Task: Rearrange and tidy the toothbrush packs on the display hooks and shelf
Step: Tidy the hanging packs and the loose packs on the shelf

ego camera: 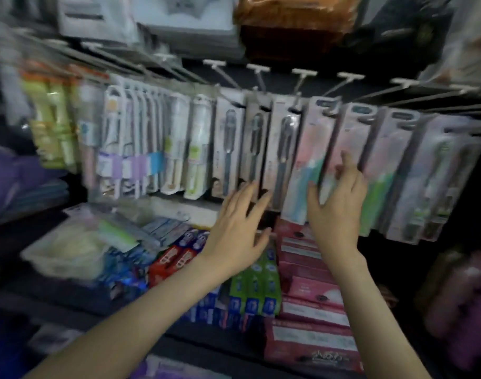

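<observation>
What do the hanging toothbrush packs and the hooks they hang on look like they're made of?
The toothbrush packs: probably printed card backs under clear plastic blisters, going by the glossy sheen over the brushes, though blur leaves it open. The hooks: thin wire rods, likely metal, tipped with pale flat tabs that look like matte plastic.

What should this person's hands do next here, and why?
Probably ease the pink-and-green pack straight in its row: the right hand seems to pinch its lower left edge, and it hangs slanted. The open left hand hovers by the dark-brush packs, free to steady them.
</observation>
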Demonstrator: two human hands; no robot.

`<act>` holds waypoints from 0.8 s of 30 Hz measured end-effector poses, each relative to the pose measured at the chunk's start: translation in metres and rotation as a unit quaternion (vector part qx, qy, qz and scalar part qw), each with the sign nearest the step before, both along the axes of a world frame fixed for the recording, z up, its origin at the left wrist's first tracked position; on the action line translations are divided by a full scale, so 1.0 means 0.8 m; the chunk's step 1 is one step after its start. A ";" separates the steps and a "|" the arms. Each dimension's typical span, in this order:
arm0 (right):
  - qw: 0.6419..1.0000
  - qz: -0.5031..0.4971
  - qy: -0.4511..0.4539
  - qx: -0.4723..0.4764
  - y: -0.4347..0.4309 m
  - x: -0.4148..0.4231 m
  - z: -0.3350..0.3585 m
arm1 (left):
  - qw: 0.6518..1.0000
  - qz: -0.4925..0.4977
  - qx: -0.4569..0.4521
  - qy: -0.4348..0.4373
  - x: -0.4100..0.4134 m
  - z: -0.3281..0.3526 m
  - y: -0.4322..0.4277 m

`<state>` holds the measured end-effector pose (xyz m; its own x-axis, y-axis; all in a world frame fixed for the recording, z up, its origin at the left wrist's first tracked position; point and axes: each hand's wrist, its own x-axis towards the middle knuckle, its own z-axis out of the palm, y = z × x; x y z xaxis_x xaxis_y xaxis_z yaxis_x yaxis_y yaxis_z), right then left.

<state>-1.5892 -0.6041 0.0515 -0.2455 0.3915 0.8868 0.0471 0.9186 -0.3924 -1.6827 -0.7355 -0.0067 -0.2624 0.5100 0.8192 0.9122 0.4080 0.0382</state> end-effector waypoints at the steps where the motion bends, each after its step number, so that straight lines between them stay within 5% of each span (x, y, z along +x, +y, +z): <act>1: 0.998 0.054 -0.032 -0.005 -0.025 -0.014 -0.012 | 1.000 0.012 -0.005 -0.005 -0.005 -0.013 -0.023; 9: 0.902 0.289 -0.319 -0.046 -0.192 -0.163 -0.116 | 0.984 0.143 -0.052 -0.097 -0.062 -0.087 -0.225; 14: 0.840 0.231 -0.482 -0.090 -0.229 -0.230 -0.135 | 0.962 0.220 -0.089 -0.136 -0.087 -0.106 -0.313; 20: 0.825 0.241 -0.486 -0.160 -0.221 -0.244 -0.133 | 0.957 0.217 -0.100 -0.162 -0.107 -0.112 -0.344; 24: 0.861 0.209 -0.445 -0.131 -0.214 -0.228 -0.137 | 0.957 0.181 -0.092 -0.205 -0.115 -0.110 -0.330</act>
